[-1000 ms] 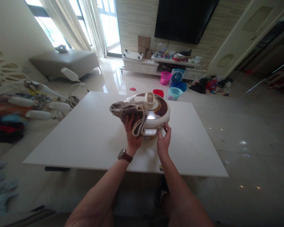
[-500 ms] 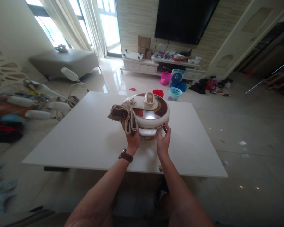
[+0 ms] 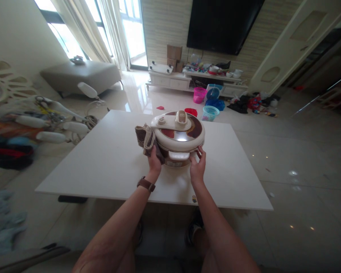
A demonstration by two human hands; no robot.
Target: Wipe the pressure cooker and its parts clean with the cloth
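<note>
A cream and brown electric pressure cooker [image 3: 178, 142] stands upright on the white table [image 3: 102, 163], its lid on and a knob on top. My left hand [image 3: 155, 161] is closed on a folded brown cloth [image 3: 146, 140], which lies against the cooker's left side. My right hand [image 3: 198, 165] grips the cooker's right front rim beside the white handle [image 3: 179, 156], thumb under the lid's edge and fingers around the side. A brown-strapped watch sits on my left wrist.
Beyond the table are a red container [image 3: 191, 112], a teal basket [image 3: 210, 112] and a pink basket [image 3: 199, 94]. Left of it stands a white-armed lamp [image 3: 74, 127]. A TV cabinet [image 3: 170, 81] with clutter lines the far wall.
My left hand has moved left and slightly down with the cloth, from the cooker's front handle to its left side. My right hand stays at the rim.
</note>
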